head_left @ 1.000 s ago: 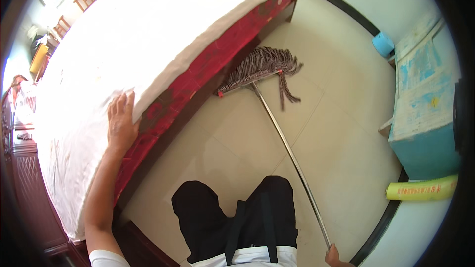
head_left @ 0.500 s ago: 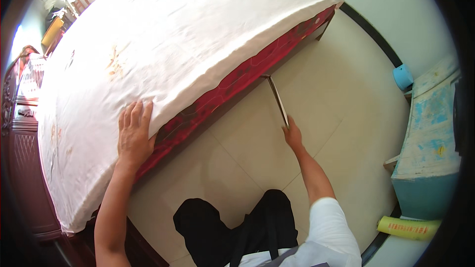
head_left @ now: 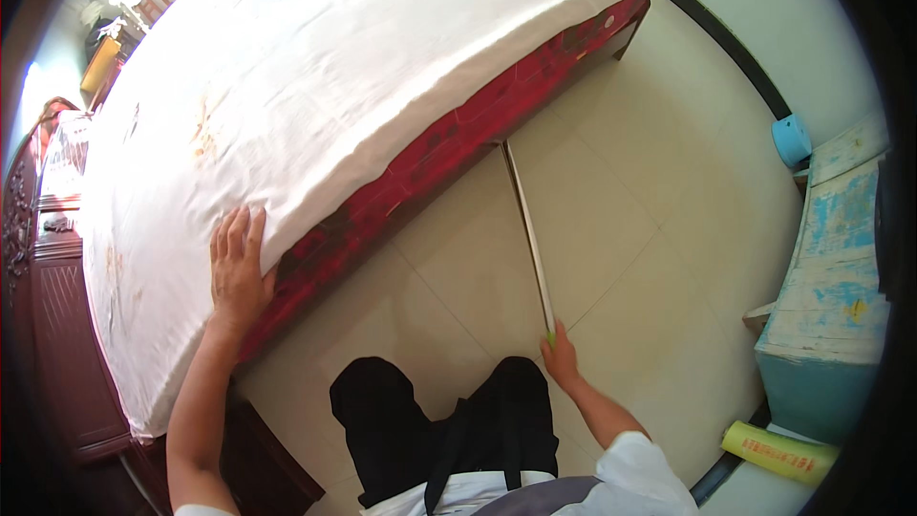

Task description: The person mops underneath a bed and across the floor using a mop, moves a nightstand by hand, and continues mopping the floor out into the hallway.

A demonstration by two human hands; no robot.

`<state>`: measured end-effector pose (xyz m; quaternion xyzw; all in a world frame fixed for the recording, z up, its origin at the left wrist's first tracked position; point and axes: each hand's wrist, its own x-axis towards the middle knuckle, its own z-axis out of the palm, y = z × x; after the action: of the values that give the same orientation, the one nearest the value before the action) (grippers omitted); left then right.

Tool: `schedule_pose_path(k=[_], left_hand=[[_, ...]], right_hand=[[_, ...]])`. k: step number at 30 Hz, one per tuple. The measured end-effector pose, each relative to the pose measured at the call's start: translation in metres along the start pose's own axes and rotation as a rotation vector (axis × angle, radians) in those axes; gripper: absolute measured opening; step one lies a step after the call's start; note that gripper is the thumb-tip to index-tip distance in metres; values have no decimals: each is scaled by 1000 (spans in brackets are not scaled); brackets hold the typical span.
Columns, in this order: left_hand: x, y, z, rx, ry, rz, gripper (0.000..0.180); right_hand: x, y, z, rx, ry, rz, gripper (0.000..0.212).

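At nine o'clock, my left grip (head_left: 237,272) lies open and flat near the edge of the wide bed with a white cloth cover (head_left: 382,57), closing on nothing; I judge that it props me as I lean. Toward five o'clock, my right grip (head_left: 561,358) is wrapped around the near end of the long, straight, silvery metal pole (head_left: 527,229), where a bit of green shows by my fingers. Holding it at this end seems to give me the most reach. From there the pole runs toward half past eleven over the pale beige tiled floor (head_left: 659,191), and its far end passes out of sight beneath the dark red patterned side (head_left: 449,139) of the bed; what it carries there, I cannot tell. A low slant probably suits that gap. The worn blue-and-white painted chest (head_left: 826,296) at three o'clock, the light-blue rounded container (head_left: 791,140) at half past two and the yellow cylindrical roll (head_left: 778,452) at four all sit well apart from the pole, so none crowds my right arm.
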<state>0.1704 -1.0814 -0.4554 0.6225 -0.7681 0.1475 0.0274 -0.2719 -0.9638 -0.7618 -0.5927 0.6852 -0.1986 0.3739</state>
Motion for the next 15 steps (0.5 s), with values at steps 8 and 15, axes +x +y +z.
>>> schedule_pose_path(k=[8,15], left_hand=[[7,10,6,-19,23,-7,67],[-22,-33,11,50,-14,-74,67]], right_hand=[[-433,209,-172,-466,-546,738,44],[-519,347,-364,-856,-223,846,34]])
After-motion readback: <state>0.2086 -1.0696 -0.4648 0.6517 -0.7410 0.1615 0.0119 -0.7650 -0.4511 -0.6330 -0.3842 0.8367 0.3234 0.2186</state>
